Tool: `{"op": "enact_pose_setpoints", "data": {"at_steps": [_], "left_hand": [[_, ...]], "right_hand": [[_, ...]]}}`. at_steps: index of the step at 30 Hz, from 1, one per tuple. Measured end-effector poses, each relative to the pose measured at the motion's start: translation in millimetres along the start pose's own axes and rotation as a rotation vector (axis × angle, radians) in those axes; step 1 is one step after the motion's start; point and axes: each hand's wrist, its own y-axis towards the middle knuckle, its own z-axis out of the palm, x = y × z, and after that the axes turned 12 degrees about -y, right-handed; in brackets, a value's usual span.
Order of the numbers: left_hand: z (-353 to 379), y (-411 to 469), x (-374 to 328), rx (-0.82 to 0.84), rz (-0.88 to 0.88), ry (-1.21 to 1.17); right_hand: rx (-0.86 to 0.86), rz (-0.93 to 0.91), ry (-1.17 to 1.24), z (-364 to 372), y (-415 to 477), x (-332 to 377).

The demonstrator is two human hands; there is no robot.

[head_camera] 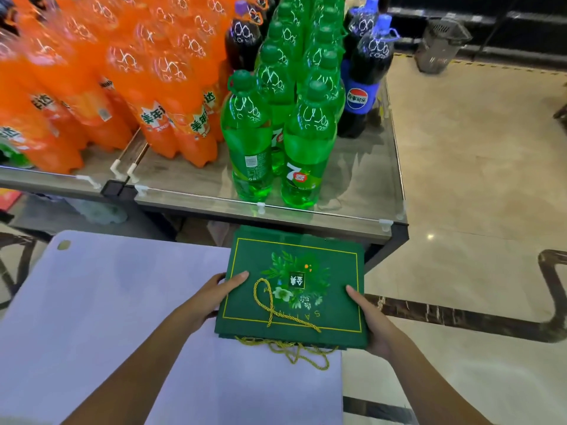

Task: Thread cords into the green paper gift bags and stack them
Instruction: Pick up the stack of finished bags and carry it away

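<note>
A stack of flat green paper gift bags [331, 308] with a gold border and flower print lies at the far right corner of a white table [107, 302], partly overhanging its edge. A gold cord [270, 305] loops across the top bag, and more gold cords [303, 354] spill from the stack's near edge. My left hand [214, 296] grips the stack's left edge with the thumb on top. My right hand [366, 320] grips its right edge the same way.
A glass-edged display shelf [352, 191] stands just beyond the table, carrying orange soda bottles [159, 87], green soda bottles [306, 142] and dark cola bottles [362, 84]. A black basket [438, 47] sits on the tiled floor [475, 179] at the right.
</note>
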Motion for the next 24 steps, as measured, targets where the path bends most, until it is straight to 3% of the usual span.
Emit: {"op": "enact_pose_setpoints", "data": {"at_steps": [19, 24], "left_hand": [[-1.0, 2.8, -1.3, 0.09, -0.046, 0.014], [-0.1, 0.7, 6.2, 0.134, -0.048, -0.129]], "right_hand": [[-0.002, 0.035, 0.046, 5.2, 5.7, 3.8], [-0.025, 0.03, 0.039, 8.9, -1.0, 6.8]]}}
